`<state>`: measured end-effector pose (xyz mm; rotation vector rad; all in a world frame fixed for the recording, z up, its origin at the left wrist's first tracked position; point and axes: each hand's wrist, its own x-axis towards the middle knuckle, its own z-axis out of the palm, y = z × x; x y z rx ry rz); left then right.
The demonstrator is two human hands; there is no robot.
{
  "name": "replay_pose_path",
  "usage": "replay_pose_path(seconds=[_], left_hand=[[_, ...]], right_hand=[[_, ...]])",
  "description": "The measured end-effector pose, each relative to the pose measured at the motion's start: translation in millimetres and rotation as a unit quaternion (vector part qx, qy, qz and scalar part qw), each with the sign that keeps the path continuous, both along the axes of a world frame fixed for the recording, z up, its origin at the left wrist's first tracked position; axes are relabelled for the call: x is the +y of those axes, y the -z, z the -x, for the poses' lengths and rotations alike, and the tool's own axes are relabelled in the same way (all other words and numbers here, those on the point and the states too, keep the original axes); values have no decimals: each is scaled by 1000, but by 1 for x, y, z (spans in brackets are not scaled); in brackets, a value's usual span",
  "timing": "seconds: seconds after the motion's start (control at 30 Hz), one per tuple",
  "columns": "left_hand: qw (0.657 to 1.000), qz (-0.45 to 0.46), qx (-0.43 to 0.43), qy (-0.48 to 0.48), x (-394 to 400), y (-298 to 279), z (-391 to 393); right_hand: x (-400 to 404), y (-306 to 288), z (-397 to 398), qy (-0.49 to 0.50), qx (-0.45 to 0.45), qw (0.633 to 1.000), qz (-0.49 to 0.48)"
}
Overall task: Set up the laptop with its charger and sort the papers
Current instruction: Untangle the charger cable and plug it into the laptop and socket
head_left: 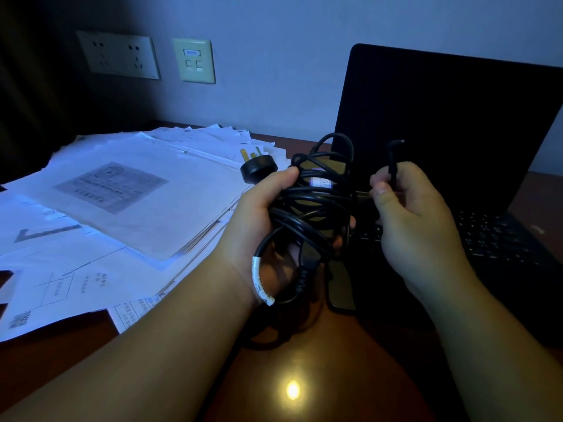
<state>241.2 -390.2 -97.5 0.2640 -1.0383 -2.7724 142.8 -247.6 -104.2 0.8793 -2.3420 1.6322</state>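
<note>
Charger (316,208) bundle's clenched in the left hand (262,214), right hand (408,205) pinching its cord tip (393,159), above the desk (304,360) by laptop (457,132) and papers (122,202).

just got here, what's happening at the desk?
A person is untangling the laptop charger. The left hand grips the coiled charger bundle, its wall plug sticking out toward the papers. The right hand pinches the cord's angled laptop-end connector. The laptop sits open with a dark screen, not yet connected. The wall socket has nothing plugged in. The papers lie in a loose, unsorted spread on the desk.
</note>
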Motion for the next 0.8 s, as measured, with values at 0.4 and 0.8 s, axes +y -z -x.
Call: replay_pose_path(seconds=[0.4, 0.8], left_hand=[[995, 58, 46, 71, 3, 0, -4], [992, 92, 6, 82, 14, 2, -4]], right_hand=[[6, -4, 13, -15, -298, 947, 116], [5, -14, 9, -131, -427, 859, 252]])
